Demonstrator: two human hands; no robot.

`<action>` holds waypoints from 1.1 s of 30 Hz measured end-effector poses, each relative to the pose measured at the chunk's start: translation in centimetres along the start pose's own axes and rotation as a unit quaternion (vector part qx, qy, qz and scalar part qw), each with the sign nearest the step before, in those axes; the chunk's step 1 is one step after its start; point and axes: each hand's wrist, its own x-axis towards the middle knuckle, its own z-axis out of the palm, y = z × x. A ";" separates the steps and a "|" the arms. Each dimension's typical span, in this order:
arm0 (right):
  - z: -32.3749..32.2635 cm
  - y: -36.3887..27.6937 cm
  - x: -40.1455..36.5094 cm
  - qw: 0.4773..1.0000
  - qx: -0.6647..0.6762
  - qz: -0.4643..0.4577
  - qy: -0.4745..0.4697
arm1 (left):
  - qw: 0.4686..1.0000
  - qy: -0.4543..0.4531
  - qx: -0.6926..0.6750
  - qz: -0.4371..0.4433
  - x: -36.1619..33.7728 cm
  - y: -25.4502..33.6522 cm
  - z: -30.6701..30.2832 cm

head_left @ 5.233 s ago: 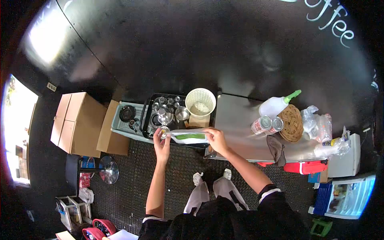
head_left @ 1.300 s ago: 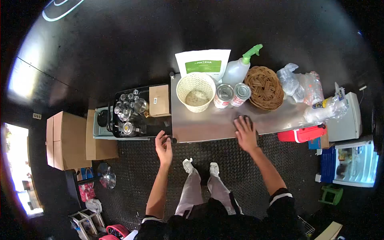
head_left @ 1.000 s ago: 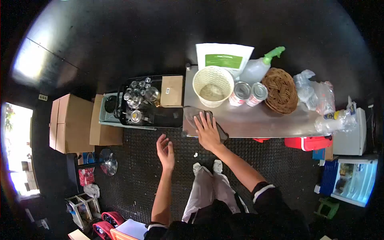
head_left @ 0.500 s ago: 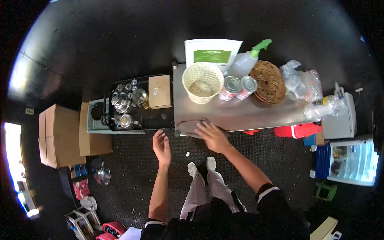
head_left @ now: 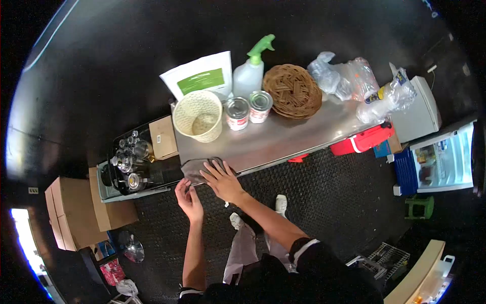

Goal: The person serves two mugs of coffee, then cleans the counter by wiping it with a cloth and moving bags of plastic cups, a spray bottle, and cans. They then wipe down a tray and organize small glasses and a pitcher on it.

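Observation:
A dark grey cloth (head_left: 193, 169) lies on the front left corner of the steel counter (head_left: 263, 149). My right hand (head_left: 224, 183) rests flat on the cloth's right part, fingers spread. Just past the counter's front edge, my left hand (head_left: 190, 200) is loosely curved, thumb apart, with its fingertips right at the cloth's left corner. Behind the cloth stands a cream woven basket (head_left: 198, 115). To its right are two cans (head_left: 237, 113), with a spray bottle (head_left: 248, 78) with a green trigger and a white pouch with a green label (head_left: 200, 76) behind.
Brown wicker baskets (head_left: 292, 91) and plastic-wrapped items (head_left: 349, 78) sit along the counter's right. To the left, a black tray (head_left: 164, 175) bears glassware and a small carton (head_left: 163, 138). Large cardboard boxes (head_left: 76, 213), a red cooler (head_left: 363, 139) and an open fridge (head_left: 443, 158) stand around.
The view has swung, so the counter now slants and its items appear further left. My left hand has come up to the cloth's corner; my right hand is still flat on the cloth.

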 end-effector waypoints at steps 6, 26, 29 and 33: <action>-5.5 9.7 -3.0 0.996 -0.039 0.072 0.023 | 0.998 -0.023 0.062 0.000 -1.9 1.3 6.1; -17.1 28.2 -13.6 0.991 -0.082 0.088 0.056 | 0.972 -0.193 0.120 0.061 -6.9 6.1 28.7; -20.5 32.7 -12.5 0.966 -0.155 0.199 0.061 | 0.972 -0.181 0.123 0.080 -6.9 6.5 28.9; -23.5 39.3 -14.5 0.915 -0.204 0.311 0.156 | 0.972 -0.184 0.122 0.081 -7.1 5.3 28.1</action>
